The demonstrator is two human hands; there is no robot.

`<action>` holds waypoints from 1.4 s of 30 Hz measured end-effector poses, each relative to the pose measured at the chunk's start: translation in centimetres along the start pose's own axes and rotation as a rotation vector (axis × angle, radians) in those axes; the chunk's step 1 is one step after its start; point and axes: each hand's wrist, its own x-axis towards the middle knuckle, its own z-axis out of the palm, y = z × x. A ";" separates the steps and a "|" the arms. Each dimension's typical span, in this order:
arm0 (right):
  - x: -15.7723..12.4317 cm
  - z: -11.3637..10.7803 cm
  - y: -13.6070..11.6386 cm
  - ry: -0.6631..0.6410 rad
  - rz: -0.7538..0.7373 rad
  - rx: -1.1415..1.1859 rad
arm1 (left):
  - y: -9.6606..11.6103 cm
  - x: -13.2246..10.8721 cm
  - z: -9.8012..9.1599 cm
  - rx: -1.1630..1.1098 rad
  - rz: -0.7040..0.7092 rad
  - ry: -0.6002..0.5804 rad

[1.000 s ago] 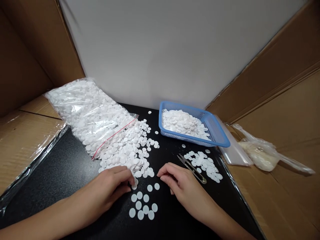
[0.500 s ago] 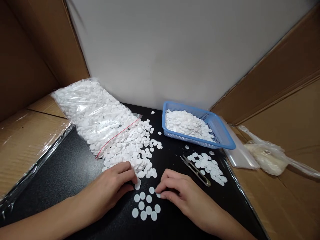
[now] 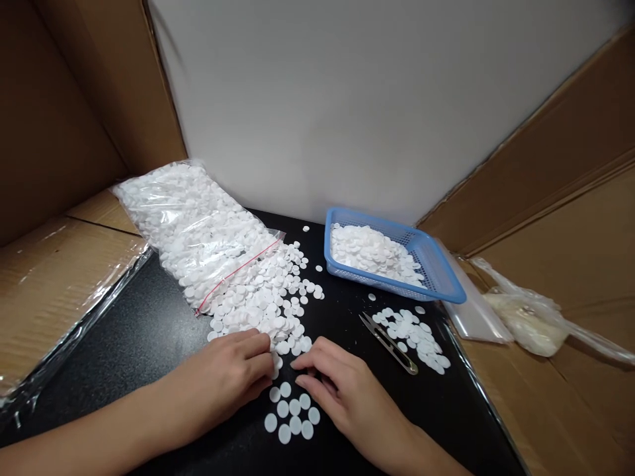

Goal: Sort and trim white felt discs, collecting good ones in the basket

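White round discs lie in a large pile point(image 3: 262, 301) that spills from a clear plastic bag point(image 3: 178, 218). At the pile's near edge my left hand point(image 3: 238, 370) has its fingers curled down by a disc; what its fingertips hold, if anything, is hidden. My right hand point(image 3: 332, 383) is just to its right, thumb and index finger apart, nothing seen between them. Several separate discs point(image 3: 295, 424) lie flat on the black table point(image 3: 213, 443) below and between the hands.
A blue basket point(image 3: 397, 288) holds many discs at the back right. Metal thread snips point(image 3: 389, 344) lie beside a smaller disc group point(image 3: 417, 337). Flat plastic bags point(image 3: 476, 307) and a knotted clear bag point(image 3: 530, 324) rest at the right, with cardboard point(image 3: 570, 264) around.
My right hand has moved left, closer to my left hand, and its thumb and index finger have parted. The disc at its fingertips is no longer visible there. The view has shifted slightly.
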 end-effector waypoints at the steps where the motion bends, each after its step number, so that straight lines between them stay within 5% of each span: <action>1: 0.1 0.4 0.0 0.011 -0.029 -0.042 | -0.2 0.0 -0.2 -0.045 -0.011 -0.020; 9: 0.8 2.8 0.3 0.212 -0.319 -0.438 | -1.0 -0.4 -1.1 -0.365 -0.053 -0.121; 13: 1.3 2.4 0.4 0.257 -0.433 -0.484 | -0.9 -0.1 -0.6 -0.319 -0.107 -0.014; 17: 1.2 1.5 0.7 0.233 -0.385 -0.382 | -1.2 0.3 0.1 -0.131 -0.183 0.072; 21: 0.7 0.6 0.9 0.185 -0.216 -0.257 | -1.1 0.3 0.5 -0.052 -0.126 0.105; 24: 0.7 0.7 0.6 0.131 -0.225 -0.244 | -1.0 0.2 0.8 -0.026 -0.091 0.115; 32: 1.3 1.2 0.3 0.075 -0.357 -0.332 | -1.4 0.3 1.2 -0.108 -0.076 0.131; 39: 0.5 -0.3 -0.3 -0.042 -0.121 -0.077 | -0.2 0.3 1.6 -0.159 -0.084 0.072; 42: 0.4 -0.5 -0.4 -0.064 -0.146 -0.096 | 0.2 0.3 1.6 -0.225 -0.115 0.068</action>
